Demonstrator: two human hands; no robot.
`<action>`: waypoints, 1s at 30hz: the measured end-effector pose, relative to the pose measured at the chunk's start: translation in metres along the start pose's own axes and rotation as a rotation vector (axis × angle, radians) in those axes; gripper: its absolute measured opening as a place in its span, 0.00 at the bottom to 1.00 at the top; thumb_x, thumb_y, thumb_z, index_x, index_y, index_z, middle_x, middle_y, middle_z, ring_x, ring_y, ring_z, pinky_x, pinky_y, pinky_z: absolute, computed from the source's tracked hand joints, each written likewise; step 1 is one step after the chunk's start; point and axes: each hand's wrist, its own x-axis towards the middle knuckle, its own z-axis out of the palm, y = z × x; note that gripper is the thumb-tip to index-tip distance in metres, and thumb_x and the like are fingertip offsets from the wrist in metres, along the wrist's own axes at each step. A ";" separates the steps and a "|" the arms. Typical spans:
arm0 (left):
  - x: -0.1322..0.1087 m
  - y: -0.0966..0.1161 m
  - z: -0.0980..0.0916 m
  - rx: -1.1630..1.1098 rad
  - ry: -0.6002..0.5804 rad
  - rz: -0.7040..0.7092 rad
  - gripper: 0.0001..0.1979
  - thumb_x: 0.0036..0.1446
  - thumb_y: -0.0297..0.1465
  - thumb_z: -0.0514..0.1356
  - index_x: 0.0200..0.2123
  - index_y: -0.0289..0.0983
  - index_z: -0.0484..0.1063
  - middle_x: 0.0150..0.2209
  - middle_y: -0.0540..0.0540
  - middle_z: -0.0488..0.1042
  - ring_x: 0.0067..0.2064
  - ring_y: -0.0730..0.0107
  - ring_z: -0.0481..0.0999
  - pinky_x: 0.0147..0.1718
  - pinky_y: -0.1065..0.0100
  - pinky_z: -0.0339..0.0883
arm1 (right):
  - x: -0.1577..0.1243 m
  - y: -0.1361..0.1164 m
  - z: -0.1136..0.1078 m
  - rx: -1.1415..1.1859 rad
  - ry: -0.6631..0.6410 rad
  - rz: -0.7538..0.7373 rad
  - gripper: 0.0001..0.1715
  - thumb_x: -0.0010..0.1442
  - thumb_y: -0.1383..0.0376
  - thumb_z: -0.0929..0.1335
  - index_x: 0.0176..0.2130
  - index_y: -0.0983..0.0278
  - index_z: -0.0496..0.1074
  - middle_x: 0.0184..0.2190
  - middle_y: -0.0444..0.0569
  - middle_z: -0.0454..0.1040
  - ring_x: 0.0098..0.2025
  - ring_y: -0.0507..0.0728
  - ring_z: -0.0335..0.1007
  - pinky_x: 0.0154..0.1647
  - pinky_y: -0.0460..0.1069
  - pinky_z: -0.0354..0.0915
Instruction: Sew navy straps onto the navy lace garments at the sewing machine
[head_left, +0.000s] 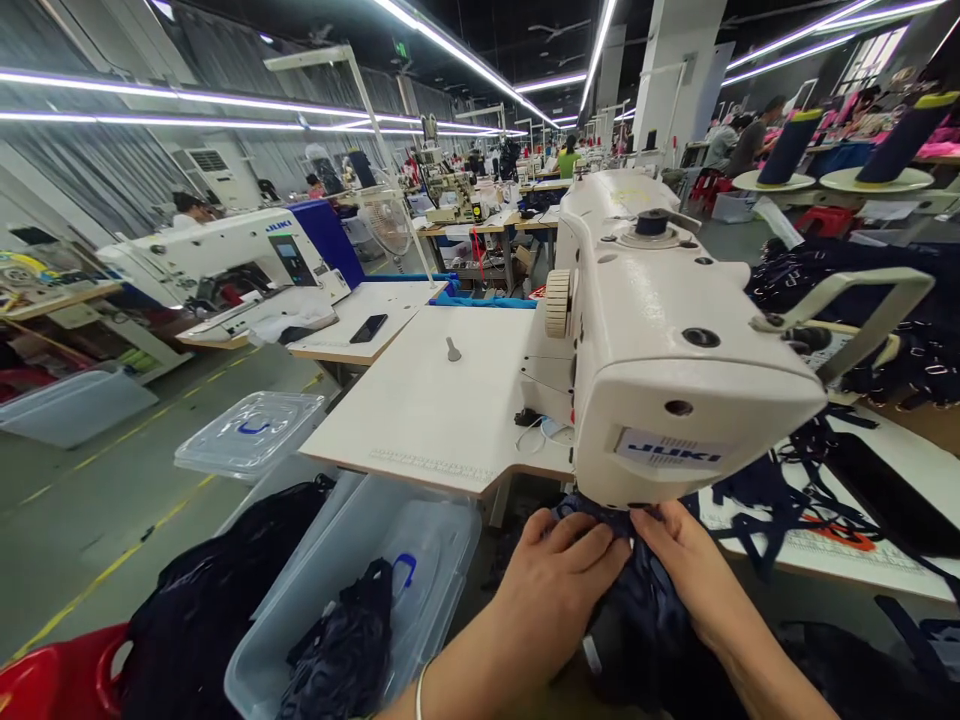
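Strip lights (454, 48) and a grey floor (112, 545) frame the workshop in the head view. Crumpled, faintly shiny navy fabric (651, 605) lies beneath and between the fingers: the left hand (559, 580) clutches it, fingers bent close together; the right hand (694, 560) pinches it, thumb against forefinger. Just above them sits a smooth, cream JUKI sewing machine (667, 340).

Tube lights (598, 48) overhead, decently bright, glare off my white machine (660, 285), but navy fabric (649, 600) below my hands (562, 575) goes nearly black. Edges look super stretched.
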 end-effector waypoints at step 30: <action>0.007 0.020 0.017 0.256 0.054 -0.188 0.18 0.63 0.27 0.54 0.56 0.36 0.63 0.50 0.44 0.70 0.52 0.58 0.68 0.50 0.58 0.57 | 0.025 -0.008 -0.011 -0.635 0.070 -0.266 0.17 0.58 0.55 0.62 0.26 0.60 0.73 0.18 0.48 0.73 0.35 0.65 0.75 0.29 0.49 0.66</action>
